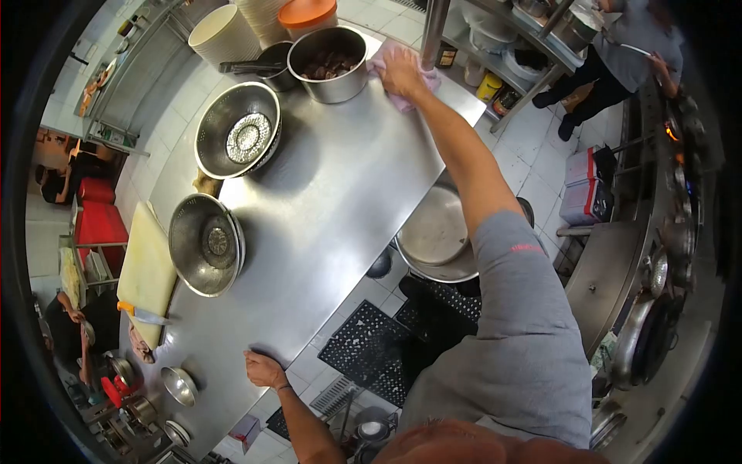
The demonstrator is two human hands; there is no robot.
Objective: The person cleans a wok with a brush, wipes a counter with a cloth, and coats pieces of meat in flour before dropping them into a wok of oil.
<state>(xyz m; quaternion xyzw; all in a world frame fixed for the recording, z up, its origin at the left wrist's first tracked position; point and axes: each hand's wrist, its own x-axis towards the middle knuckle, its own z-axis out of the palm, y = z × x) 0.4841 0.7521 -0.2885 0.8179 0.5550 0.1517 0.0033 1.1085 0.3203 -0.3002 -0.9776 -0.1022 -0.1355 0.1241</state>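
My right hand (402,73) reaches far across the steel counter (325,209) and presses a pink cloth (410,97) onto its far end, beside a steel pot (328,63) holding dark food. My left hand (264,369) rests on the counter's near edge, fingers curled, holding nothing. Two steel colander bowls (237,129) (206,243) stand on the counter's left side.
A cutting board (147,271) with a knife lies at the left edge. Stacked buckets (224,35) and an orange-lidded tub (308,14) stand at the far end. A large pot (437,236) sits under the counter, black floor mats (371,348) below. Another person (618,54) works at the stove at the right.
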